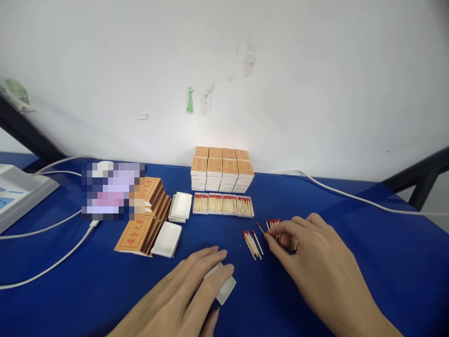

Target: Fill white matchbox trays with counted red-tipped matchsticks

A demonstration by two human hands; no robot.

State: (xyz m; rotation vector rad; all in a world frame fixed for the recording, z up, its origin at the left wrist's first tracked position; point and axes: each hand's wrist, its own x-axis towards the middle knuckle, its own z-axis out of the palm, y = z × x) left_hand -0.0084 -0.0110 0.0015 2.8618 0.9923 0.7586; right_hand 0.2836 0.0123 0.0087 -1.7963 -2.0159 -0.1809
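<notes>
My left hand (191, 292) lies over a white inner matchbox tray (226, 291), its fingers reaching across it and the thumb on the near side. Part of that tray is hidden under the fingers. Between thumb and index finger, my right hand (312, 260) pinches a match (260, 228) with its red head pointing up and left. Under and behind that hand is a pile of matches (271, 222), partly covered. A smaller bunch of loose matches (251, 244) lies on the blue table (224, 236) between the two hands.
Several filled match trays (200, 204) stand in a row before a block of stacked matchboxes (222, 167). White trays (167, 239) and flattened matchbox sleeves (135, 235) are at left, near a blurred phone (115, 189). A white cable (336, 195) runs along the right.
</notes>
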